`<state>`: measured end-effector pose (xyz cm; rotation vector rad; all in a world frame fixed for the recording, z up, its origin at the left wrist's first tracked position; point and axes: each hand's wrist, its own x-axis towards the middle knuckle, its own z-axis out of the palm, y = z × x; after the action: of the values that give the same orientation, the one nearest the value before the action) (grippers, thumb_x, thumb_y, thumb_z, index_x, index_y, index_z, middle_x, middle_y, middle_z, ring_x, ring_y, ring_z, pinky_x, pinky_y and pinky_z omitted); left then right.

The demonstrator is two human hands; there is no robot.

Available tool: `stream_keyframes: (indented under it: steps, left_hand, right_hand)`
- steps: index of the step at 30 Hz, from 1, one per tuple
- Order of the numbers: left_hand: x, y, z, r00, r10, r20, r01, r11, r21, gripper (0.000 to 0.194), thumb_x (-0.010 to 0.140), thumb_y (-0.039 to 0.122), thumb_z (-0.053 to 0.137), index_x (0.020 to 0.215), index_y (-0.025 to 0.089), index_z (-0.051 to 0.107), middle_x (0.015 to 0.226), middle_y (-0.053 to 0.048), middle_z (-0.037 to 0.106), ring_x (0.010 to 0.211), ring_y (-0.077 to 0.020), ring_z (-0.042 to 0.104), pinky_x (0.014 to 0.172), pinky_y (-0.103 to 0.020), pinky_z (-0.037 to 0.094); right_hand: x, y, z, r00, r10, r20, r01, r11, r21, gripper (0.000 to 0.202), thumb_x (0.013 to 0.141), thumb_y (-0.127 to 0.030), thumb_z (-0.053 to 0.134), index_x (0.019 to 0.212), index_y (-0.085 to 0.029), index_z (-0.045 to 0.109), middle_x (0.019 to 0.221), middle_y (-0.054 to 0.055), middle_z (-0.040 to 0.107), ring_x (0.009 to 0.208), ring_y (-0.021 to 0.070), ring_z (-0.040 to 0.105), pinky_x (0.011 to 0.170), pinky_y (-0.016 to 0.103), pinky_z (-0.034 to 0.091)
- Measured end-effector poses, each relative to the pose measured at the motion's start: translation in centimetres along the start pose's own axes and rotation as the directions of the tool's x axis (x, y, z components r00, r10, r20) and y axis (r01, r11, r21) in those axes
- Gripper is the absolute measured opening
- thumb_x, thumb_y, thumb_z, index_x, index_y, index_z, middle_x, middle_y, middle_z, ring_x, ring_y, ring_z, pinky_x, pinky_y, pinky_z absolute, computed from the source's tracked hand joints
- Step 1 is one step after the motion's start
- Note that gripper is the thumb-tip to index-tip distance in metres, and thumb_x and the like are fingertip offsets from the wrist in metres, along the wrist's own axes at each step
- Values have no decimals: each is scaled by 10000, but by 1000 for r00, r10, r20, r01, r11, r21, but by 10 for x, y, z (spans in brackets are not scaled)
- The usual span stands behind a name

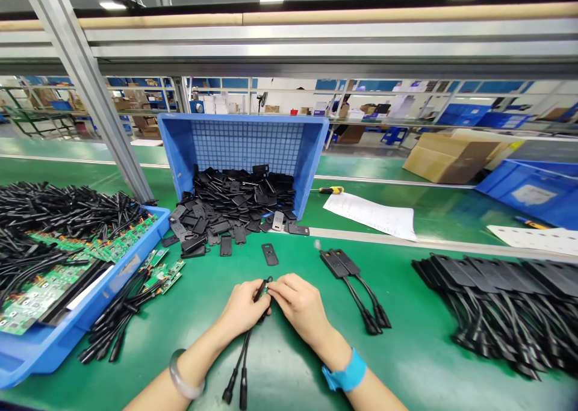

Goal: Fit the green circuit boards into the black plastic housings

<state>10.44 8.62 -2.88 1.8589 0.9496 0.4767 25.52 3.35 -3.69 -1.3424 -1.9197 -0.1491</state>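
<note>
My left hand [247,305] is closed around a small black plastic case [261,289] with a bit of green circuit board showing in it. Two black cables [244,354] with plug ends hang from the case toward me. The fingers of my right hand [295,302] pinch at the case's right edge; part of the case is hidden by them. Just beyond lies a loose black cover [270,254], flat on the green mat. To the right, two closed black cases with cables [339,263] lie side by side.
A blue crate [244,119] on its side spills black covers [244,197]. At left, a blue tray [130,266] holds circuit boards with cables. Rows of cased units [492,278] lie at right. Behind are a paper sheet [370,215], a yellow-handled screwdriver [332,190] and a metal post [97,92].
</note>
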Motion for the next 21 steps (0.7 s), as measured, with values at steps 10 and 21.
stream_keyframes:
  steps: [10, 21]
  left_hand:
    - [-1, 1, 0, 1000, 5, -5, -5, 1000, 22, 155, 772, 243, 440, 752, 188, 584, 598, 11, 666, 532, -135, 573, 521, -209, 379]
    - [-2, 2, 0, 1000, 11, -8, -11, 999, 31, 159, 772, 241, 435, 748, 188, 584, 591, 11, 664, 526, -138, 573, 532, -214, 386]
  right_hand:
    - [-1, 1, 3, 1000, 9, -6, -9, 1000, 22, 255, 947, -255, 451, 874, -197, 689, 754, 42, 664, 693, 152, 597, 640, 259, 472]
    - [-2, 1, 2, 1000, 17, -8, -16, 999, 29, 246, 937, -243, 469, 835, -192, 687, 743, 39, 660, 688, 153, 594, 634, 262, 469]
